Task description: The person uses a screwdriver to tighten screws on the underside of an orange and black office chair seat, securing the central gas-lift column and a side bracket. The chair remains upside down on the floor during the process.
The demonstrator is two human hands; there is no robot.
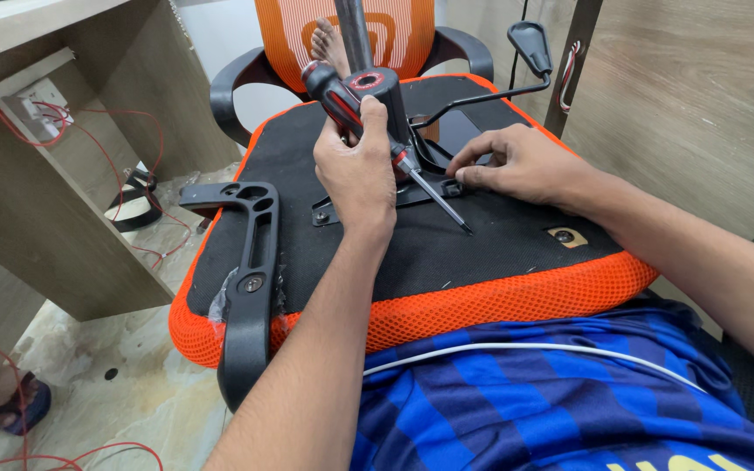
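An upturned orange and black chair seat (499, 288) rests on my lap, underside up. My left hand (358, 170) grips the black gas-lift cylinder housing (386, 96) of the metal mechanism plate (412, 192) and also holds a red and black screwdriver (342, 100), whose shaft points down right to a tip on the seat (467, 229). My right hand (517, 161) pinches a small part at the plate's right corner, fingertips touching it. A black armrest bracket (250, 262) is bolted to the seat's left side.
A black lever with a paddle handle (530, 44) sticks out to the upper right. Another orange mesh chair (346, 35) stands behind, someone's foot on it. Wooden desk panels (63, 201) with red wires stand left; a wooden panel (691, 105) is right.
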